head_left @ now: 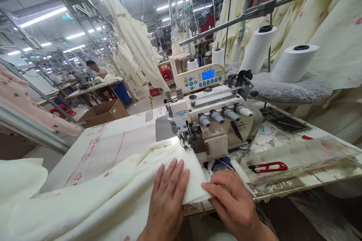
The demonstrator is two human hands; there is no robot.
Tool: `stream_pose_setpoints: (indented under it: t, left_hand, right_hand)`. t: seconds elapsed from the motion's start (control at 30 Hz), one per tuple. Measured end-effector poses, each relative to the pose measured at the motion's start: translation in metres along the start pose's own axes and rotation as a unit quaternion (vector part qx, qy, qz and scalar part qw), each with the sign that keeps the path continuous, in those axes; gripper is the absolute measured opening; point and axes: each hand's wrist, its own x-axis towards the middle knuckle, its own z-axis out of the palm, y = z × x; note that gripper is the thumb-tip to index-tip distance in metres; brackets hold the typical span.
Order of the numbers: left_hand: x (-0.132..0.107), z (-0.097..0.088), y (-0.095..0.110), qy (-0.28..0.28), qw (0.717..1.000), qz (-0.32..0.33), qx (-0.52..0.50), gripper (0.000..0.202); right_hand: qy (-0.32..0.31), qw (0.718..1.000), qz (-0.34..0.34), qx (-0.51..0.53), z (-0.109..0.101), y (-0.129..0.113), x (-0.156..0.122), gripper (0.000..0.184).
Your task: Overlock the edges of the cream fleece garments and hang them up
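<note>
A cream fleece fabric (pixel 118 188) with small red spots lies across the sewing table, its folded edge under the presser foot (pixel 185 144) of a white overlock sewing machine (pixel 212 122). My left hand (pixel 168 196) lies flat on the fabric, fingers stretched out toward the foot. My right hand (pixel 233 199) rests at the fabric's right edge, its thumb and fingers pinching that edge just in front of the machine.
Red thread snips (pixel 268 167) lie right of the machine. Several white thread cones (pixel 294 64) stand behind it. Cream garments (pixel 135 34) hang overhead and at the right. A cardboard box (pixel 103 113) sits on the floor at left. Another person (pixel 94 68) works at a far table.
</note>
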Motion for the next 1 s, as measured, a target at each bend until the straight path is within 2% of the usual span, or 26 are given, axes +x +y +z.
stream_pose_setpoints:
  t: [0.17, 0.43, 0.57, 0.63, 0.73, 0.8, 0.87, 0.93, 1.0]
  left_hand:
    - [0.008, -0.003, -0.015, -0.042, 0.997, 0.05, 0.041, 0.044]
    - [0.027, -0.005, -0.038, -0.133, 0.991, -0.011, 0.021, 0.058]
    - [0.039, -0.002, -0.053, -0.191, 0.981, -0.043, 0.003, 0.057]
    - [0.047, 0.001, -0.058, -0.22, 0.974, -0.06, 0.002, 0.055]
    - [0.065, 0.008, -0.065, -0.257, 0.963, -0.083, 0.015, 0.052]
    - [0.078, 0.014, -0.071, -0.281, 0.955, -0.092, 0.027, 0.051]
    - [0.087, 0.017, -0.081, -0.293, 0.949, -0.11, 0.034, 0.052]
    - [0.083, 0.016, -0.091, -0.291, 0.944, -0.156, 0.03, 0.054]
    - [0.064, 0.008, -0.099, -0.265, 0.94, -0.216, 0.004, 0.058]
  right_hand:
    - [-0.003, 1.0, 0.002, 0.003, 0.004, 0.007, 0.007, 0.022]
    - [0.015, 1.0, 0.008, -0.026, 0.019, 0.023, 0.035, 0.011]
    - [-0.017, 0.997, 0.04, -0.066, 0.025, 0.03, 0.044, 0.01]
    - [-0.023, 0.994, 0.068, -0.079, 0.025, 0.028, 0.044, 0.011]
    - [0.013, 0.992, 0.099, -0.071, 0.023, 0.016, 0.037, 0.011]
    - [0.03, 0.994, 0.093, -0.05, 0.022, 0.006, 0.03, 0.014]
    - [0.02, 0.997, 0.073, -0.02, 0.023, -0.004, 0.023, 0.017]
    - [-0.006, 0.997, 0.068, 0.03, 0.024, -0.013, 0.018, 0.018]
    - [-0.044, 0.988, 0.099, 0.108, 0.026, -0.019, 0.013, 0.018]
